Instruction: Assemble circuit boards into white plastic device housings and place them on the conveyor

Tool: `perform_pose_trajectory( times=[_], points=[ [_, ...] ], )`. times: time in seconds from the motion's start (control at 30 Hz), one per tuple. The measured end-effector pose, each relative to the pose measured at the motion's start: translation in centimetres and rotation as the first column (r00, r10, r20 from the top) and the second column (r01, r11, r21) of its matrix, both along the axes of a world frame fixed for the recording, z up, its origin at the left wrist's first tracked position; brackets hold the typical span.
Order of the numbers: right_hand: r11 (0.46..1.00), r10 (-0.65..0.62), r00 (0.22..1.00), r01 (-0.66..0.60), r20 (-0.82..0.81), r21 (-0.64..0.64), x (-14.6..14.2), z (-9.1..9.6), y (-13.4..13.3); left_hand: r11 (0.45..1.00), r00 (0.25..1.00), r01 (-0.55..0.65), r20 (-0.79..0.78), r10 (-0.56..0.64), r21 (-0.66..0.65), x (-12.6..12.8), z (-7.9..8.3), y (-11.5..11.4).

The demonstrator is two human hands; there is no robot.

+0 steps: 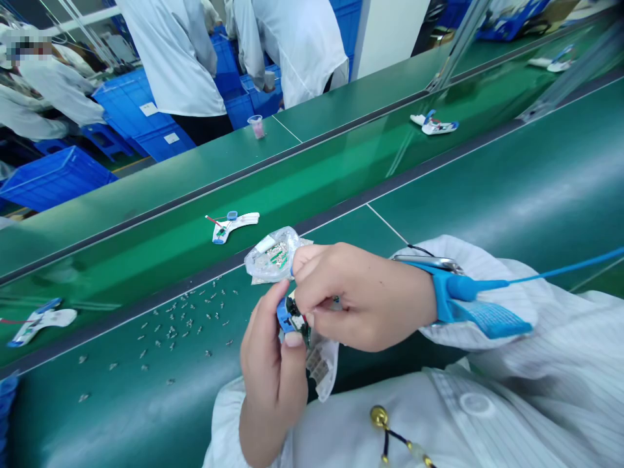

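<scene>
My left hand (273, 364) is closed around a small blue part (284, 314) of an assembly with a dark green circuit board, thumb in front and fingers behind. A white curved plastic housing (325, 370) hangs below, seemingly part of the same piece. Over its top, my right hand (353, 296) is closed, fingertips pressed to the assembly; what they pinch is hidden. A blue wrist strap (455, 296) with a cord sits on my right wrist. Just beyond my hands lies a clear plastic bag (256, 263) of small metal and green parts.
Small metal pieces (171, 333) are scattered on the green bench (146, 422) at left. Similar white housings with blue parts (238, 222) lie along the green conveyor (331, 166). A pink-filled cup (256, 127) stands on the far ledge. Blue bins (58, 175) and people in white coats are behind.
</scene>
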State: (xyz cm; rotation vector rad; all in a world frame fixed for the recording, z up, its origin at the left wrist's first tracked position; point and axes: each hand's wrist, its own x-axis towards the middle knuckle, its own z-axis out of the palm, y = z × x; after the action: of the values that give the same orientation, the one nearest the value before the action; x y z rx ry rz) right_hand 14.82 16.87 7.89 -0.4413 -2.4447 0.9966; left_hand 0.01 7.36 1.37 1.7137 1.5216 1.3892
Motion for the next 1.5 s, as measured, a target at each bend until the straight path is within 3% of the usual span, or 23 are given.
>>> perform_pose_trajectory(
  times=[0.13,0.47,0.6,0.83,1.1,1.27,1.33,1.4,1.43,1.47,1.5],
  points=[
    [0.996,0.049,0.995,-0.043,0.084,-0.074,0.2,0.3,0.3,0.995,0.967,0.07,-0.248,-0.051,0.066,-0.2,0.7,0.1],
    [0.979,0.101,0.99,-0.082,0.097,-0.186,0.6,0.3,0.6,0.985,0.902,0.085,-0.431,-0.011,0.153,-0.2,0.7,0.5],
    [0.994,0.02,0.999,-0.016,0.034,-0.107,0.5,0.0,0.3,0.993,0.889,0.071,-0.458,-0.018,0.099,-0.1,1.1,0.3],
    [0.998,-0.026,0.999,0.027,0.024,-0.055,0.7,-0.1,-0.3,0.985,0.819,0.092,-0.552,-0.158,-0.144,0.8,2.4,0.2],
    [0.998,-0.036,0.999,0.036,-0.008,-0.056,1.3,-0.7,-0.5,0.996,0.695,0.063,-0.713,-0.091,-0.066,1.8,3.4,0.5],
    [0.992,-0.013,0.998,0.02,0.06,-0.128,1.9,-2.4,0.4,0.966,0.762,0.115,-0.603,-0.235,-0.231,1.8,1.8,1.2],
    [0.981,-0.059,0.985,0.086,0.161,-0.171,2.6,-3.2,2.0,0.947,0.807,0.129,-0.524,-0.273,-0.295,1.6,1.0,1.4],
    [0.94,-0.267,0.918,0.315,0.294,-0.13,3.7,-3.9,4.8,0.93,0.853,0.102,-0.45,-0.265,-0.353,1.3,0.5,1.5],
    [0.875,-0.438,0.832,0.481,0.341,-0.049,4.3,-4.2,6.6,0.92,0.875,0.082,-0.415,-0.251,-0.384,1.2,0.4,1.5],
    [0.755,-0.624,0.686,0.652,0.375,0.063,5.0,-4.4,8.6,0.909,0.894,0.065,-0.381,-0.237,-0.412,1.0,0.3,1.6],
    [0.663,-0.724,0.588,0.737,0.361,0.129,5.7,-4.7,10.7,0.896,0.905,0.064,-0.352,-0.238,-0.439,0.9,0.3,1.6]
  ],
)
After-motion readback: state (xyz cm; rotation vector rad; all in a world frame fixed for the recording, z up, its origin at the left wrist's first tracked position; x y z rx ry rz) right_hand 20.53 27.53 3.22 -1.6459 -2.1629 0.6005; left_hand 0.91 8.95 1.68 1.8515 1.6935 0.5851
